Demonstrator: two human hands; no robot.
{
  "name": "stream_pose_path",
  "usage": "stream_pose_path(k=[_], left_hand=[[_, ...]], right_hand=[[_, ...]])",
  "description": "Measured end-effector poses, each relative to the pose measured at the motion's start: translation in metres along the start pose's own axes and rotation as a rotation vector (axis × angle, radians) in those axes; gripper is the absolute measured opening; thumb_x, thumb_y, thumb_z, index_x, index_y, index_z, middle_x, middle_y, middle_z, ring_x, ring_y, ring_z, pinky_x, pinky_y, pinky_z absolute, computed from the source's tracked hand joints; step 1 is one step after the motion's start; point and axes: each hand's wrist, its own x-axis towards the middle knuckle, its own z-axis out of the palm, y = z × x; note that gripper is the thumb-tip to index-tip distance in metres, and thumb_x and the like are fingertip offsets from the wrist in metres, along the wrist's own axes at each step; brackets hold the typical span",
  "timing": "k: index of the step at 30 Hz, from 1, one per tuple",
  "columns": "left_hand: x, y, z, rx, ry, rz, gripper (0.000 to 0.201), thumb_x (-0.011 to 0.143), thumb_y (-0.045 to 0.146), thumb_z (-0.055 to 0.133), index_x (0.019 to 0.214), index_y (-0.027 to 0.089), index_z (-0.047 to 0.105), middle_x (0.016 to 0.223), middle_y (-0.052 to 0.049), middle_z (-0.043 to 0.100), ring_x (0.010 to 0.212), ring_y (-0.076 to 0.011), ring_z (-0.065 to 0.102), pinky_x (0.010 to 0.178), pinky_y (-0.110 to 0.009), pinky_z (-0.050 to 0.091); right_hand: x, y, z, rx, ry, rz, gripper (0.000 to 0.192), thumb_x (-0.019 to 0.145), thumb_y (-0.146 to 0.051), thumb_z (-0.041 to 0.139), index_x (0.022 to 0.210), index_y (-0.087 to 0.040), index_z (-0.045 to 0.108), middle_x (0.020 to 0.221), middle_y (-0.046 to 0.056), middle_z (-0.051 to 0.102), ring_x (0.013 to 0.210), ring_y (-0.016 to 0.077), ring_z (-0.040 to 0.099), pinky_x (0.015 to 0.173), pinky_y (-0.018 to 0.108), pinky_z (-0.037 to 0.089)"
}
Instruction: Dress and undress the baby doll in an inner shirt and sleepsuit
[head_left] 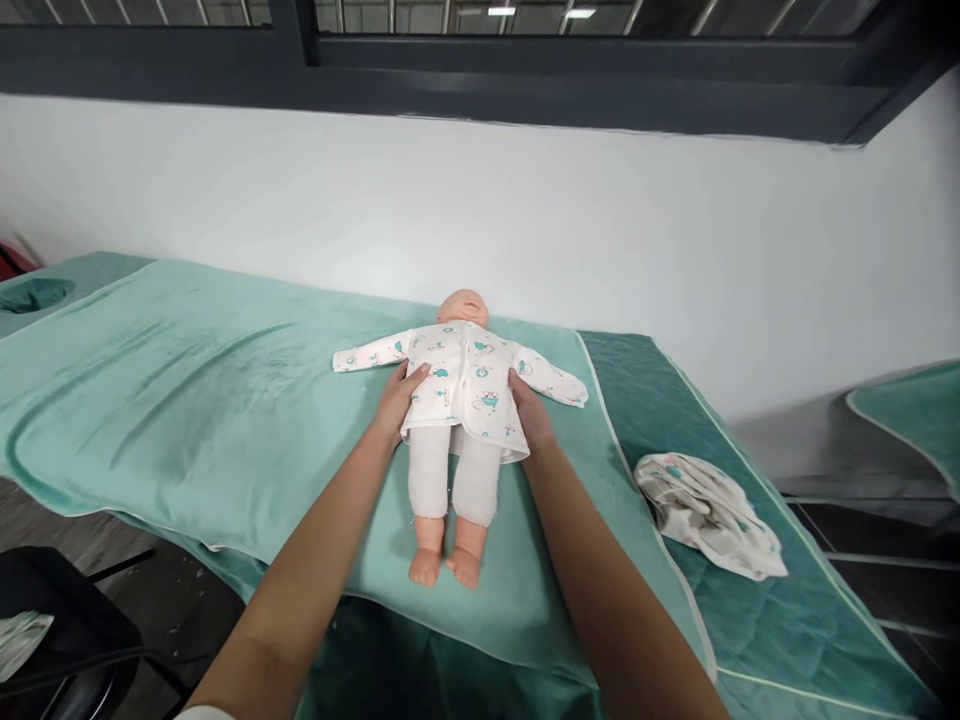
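A baby doll lies on its back on a light green blanket, its head toward the wall and its bare feet toward me. It wears a white printed jacket with the sleeves spread out to both sides, and white cloth covers its legs. My left hand holds the doll's torso at the left side, thumb on the jacket front. At the right side my right hand grips the torso likewise, its thumb near the sleeve. The fingers of both hands are partly hidden beneath the doll.
A crumpled white printed cloth lies on the darker green quilted cover to the right. Behind the bed stands a white wall below a dark window frame. A black chair is at the lower left.
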Motion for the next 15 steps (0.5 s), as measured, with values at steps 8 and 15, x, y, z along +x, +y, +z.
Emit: stream_pose_path(k=[8,15], left_hand=[[0.034,0.01,-0.012,-0.259,0.006,-0.149,0.045,0.086,0.052,0.065,0.11,0.014,0.066,0.115,-0.016,0.072,0.113,-0.03,0.067,0.099,-0.044,0.056],[0.063,0.034,-0.042,-0.458,0.243,0.033,0.031,0.096,0.041,0.056,0.11,0.015,0.06,0.113,-0.015,0.07,0.112,-0.0213,0.068,0.097,-0.036,0.058]], right_hand=[[0.023,0.01,-0.021,0.267,-0.134,0.221,0.06,0.092,-0.07,0.033,0.115,-0.023,0.062,0.109,0.012,0.073,0.118,0.0317,0.063,0.104,0.061,0.048],[0.039,0.015,-0.052,0.576,-0.012,0.285,0.038,0.094,-0.047,0.041,0.109,-0.02,0.063,0.116,0.013,0.07,0.122,0.0292,0.06,0.104,0.063,0.046]])
